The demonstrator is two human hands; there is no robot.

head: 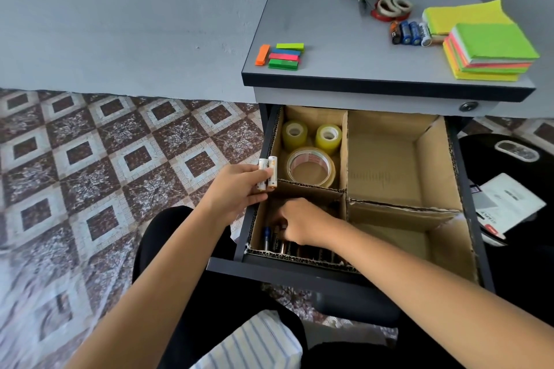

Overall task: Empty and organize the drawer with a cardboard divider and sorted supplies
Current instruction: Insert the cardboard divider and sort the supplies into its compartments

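Head view showed the left hand (239, 186) at the left wall of the drawer (299, 274), gripping two white batteries (267, 173), one marked with a plus. Inside the drawer, the right hand (302, 222) curled among loose batteries (271, 241) in the near-left cell of the cardboard divider (346, 159); its grip was unclear.

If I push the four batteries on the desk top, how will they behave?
The batteries are smooth cylinders lying on their sides on the flat desk top, so they would probably roll. They seem small but likely heavy for their size.
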